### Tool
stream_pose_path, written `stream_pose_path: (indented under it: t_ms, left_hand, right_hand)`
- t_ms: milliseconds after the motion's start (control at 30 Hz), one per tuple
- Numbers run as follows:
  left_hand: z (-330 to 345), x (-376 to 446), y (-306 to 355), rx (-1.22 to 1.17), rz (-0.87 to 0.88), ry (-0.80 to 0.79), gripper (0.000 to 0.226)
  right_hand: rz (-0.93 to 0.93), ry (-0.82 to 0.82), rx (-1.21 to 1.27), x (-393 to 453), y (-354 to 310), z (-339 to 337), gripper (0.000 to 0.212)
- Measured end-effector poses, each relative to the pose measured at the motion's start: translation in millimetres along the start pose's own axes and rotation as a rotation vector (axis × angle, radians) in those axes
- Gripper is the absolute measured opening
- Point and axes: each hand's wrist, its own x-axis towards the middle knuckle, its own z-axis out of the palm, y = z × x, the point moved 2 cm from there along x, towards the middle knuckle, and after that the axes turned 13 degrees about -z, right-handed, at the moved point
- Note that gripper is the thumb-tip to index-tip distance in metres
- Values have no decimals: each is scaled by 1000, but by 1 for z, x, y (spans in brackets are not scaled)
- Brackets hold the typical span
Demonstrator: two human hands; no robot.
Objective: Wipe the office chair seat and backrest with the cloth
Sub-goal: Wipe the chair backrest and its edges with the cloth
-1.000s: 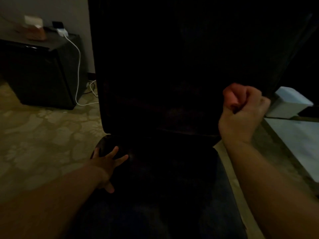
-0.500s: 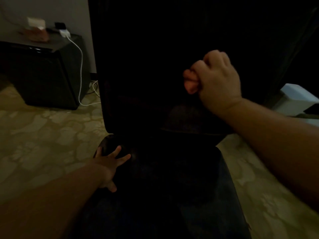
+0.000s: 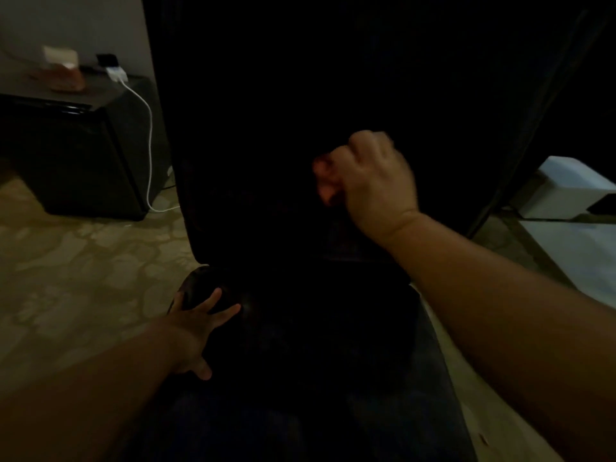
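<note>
The scene is very dark. The black office chair fills the middle, with its tall backrest (image 3: 266, 111) upright and its seat (image 3: 300, 378) below. My right hand (image 3: 370, 181) is curled into a fist against the lower middle of the backrest. A dark cloth (image 3: 346, 243), only faintly visible, hangs under the fist, which grips it. My left hand (image 3: 196, 323) rests with fingers spread on the rear left corner of the seat, its thumb pointing toward me.
A dark cabinet (image 3: 76, 155) stands at the left with a tissue box (image 3: 61, 70) and a charger whose white cable (image 3: 149, 141) runs down to the floor. Patterned carpet (image 3: 83, 268) lies left of the chair. At right are a white box (image 3: 566, 186) and a pale surface (image 3: 580, 251).
My right fist swept from the right edge of the backrest to its middle, then dropped slightly lower. My left hand stayed on the seat corner.
</note>
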Motion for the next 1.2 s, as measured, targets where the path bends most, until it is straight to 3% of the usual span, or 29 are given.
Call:
stream_pose_path:
  t_ms: [100,233,333,433,500,667,767,833,933,1100,1200]
  left_hand:
    - [-3,-4,3,20,7,10,141]
    - [-6,-7,9,100,25,77,141]
    - [-10,-13,12,108,27,94,139]
    - [-11,-16,13,88,35,89,139]
    - [-10,-13,11,59,25,83,142]
    - [-10,-10,10,48,17,45,142]
    - [-11,-10,11,59,43,51,139]
    - [-9,-9,11,61,51,70,139]
    - [-4,-3,8,45,41,86,142]
    - [1,-1,4,50,38,80,142]
    - [5,3,2,23,42,99,143]
  right_hand:
    - [225,-59,-110,-49,48,-24,26]
    - [353,-94,-94,-111,58,-57,28]
    - [641,-86,92,-150,39,-54,32]
    - [1194,26,377,-210,30,-21,34]
    - [1463,70,526,-254,29,10,39]
    - [1658,352,901,-222,-14,28,10]
    - [1811,356,1108,-225,-22,48,39]
    - [1916,301,1177,-225,-22,56,30]
    - [1962,293,1227,-218,-11,64,21]
    - [1730,305,1159,-196,-18,43,40]
    - [1579,258,1089,-185,-19,11,35]
